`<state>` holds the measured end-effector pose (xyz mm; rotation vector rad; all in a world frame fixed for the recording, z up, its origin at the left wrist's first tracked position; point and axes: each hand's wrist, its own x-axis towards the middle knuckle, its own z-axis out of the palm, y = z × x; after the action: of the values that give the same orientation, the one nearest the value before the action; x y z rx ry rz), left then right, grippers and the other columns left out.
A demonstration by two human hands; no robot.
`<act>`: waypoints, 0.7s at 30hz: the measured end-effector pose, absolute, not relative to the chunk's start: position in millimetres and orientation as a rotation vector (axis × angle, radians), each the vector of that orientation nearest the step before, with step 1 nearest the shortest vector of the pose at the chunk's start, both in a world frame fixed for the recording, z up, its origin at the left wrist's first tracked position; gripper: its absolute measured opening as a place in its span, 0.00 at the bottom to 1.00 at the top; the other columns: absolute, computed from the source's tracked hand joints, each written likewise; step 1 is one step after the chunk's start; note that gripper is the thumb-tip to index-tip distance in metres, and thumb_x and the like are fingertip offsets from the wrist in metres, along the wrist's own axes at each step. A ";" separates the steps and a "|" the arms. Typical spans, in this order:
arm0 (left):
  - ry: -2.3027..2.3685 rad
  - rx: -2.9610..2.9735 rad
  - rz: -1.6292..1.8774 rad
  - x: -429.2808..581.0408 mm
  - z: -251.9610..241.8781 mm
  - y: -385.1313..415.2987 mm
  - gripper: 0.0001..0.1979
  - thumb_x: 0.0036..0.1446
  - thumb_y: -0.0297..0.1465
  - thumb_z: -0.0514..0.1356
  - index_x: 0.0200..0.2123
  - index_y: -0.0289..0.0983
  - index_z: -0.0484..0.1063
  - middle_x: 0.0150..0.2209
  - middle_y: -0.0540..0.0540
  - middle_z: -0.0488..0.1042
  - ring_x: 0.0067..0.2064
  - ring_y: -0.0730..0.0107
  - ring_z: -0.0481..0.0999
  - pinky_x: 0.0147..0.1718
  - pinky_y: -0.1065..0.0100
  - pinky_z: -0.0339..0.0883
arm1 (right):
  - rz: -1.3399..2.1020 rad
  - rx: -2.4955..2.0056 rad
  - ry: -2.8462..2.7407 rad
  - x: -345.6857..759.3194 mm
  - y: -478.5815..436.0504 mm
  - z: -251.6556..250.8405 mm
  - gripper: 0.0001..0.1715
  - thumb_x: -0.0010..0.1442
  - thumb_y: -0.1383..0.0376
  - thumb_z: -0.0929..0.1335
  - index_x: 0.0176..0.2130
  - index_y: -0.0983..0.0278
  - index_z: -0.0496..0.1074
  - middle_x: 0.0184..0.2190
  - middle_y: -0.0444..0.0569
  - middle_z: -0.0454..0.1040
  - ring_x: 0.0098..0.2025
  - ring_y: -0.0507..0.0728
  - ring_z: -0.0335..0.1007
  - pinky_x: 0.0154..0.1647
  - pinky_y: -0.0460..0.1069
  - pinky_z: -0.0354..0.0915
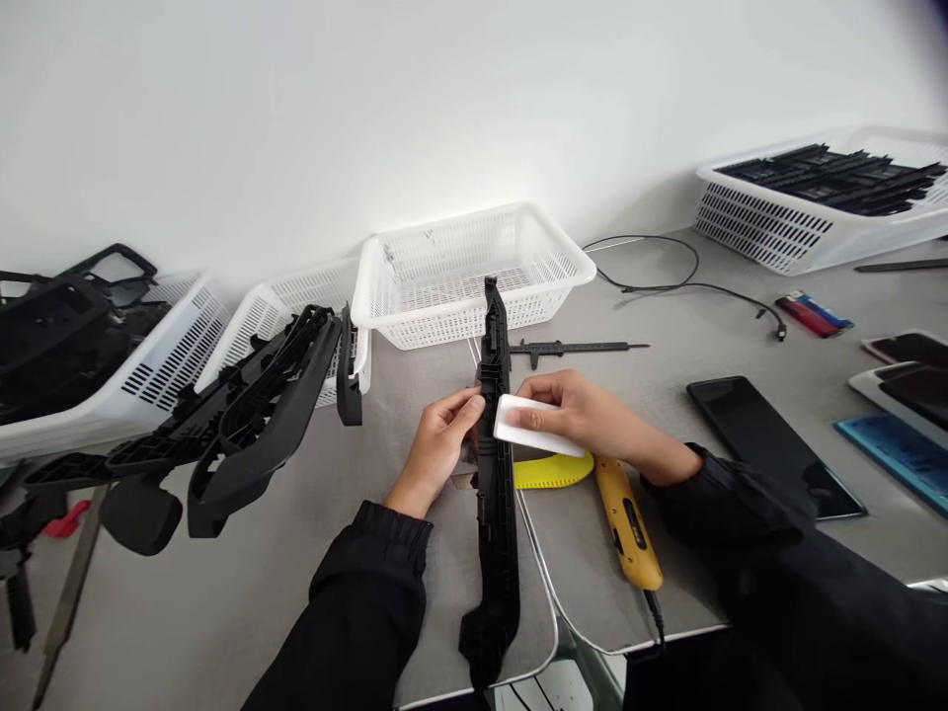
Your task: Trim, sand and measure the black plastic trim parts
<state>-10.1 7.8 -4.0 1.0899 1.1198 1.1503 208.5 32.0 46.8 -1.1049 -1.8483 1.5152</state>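
A long black plastic trim part (498, 494) stands lengthwise before me, its ribbed side in view. My left hand (442, 434) grips it around the middle, thumb on its near edge. In my right hand (574, 415) is a white rectangular block (534, 425), pinched between thumb and fingers. One end of the block meets the right edge of the trim part; whether it presses there I cannot tell. Behind the block, a yellow curved piece (555, 472) lies on the table. A yellow corded tool (628, 528) rests just below my right wrist.
A white basket (474, 321) stands beyond my hands, with calipers (578, 348) in front. Black parts (274, 415) overhang another basket (252, 321) at left. On the right are a phone (770, 444), a black cable (688, 281) and a basket (770, 222) of black parts.
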 end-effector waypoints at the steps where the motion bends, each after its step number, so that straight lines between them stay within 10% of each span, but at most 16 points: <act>1: 1.108 1.077 1.154 -10.0 -4.3 7.9 0.26 0.56 0.50 0.71 0.47 0.35 0.85 0.30 0.48 0.77 0.30 0.71 0.71 0.29 0.71 0.63 | 1.439 -1.133 -1.845 209.8 32.8 47.3 0.28 0.60 0.41 0.74 0.31 0.64 0.74 0.27 0.44 0.71 0.28 0.52 0.62 0.26 0.47 0.55; 21: 1.073 1.022 1.157 -9.9 -4.7 8.2 0.23 0.56 0.48 0.72 0.45 0.36 0.84 0.31 0.48 0.78 0.31 0.71 0.73 0.31 0.70 0.67 | 1.184 -1.158 -1.952 208.9 29.6 49.9 0.24 0.62 0.46 0.73 0.32 0.64 0.77 0.28 0.45 0.74 0.30 0.54 0.65 0.30 0.49 0.58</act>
<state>-9.9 8.2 -4.7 1.0225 1.0726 1.1570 208.9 29.6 49.9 -1.1578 -1.9521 1.1839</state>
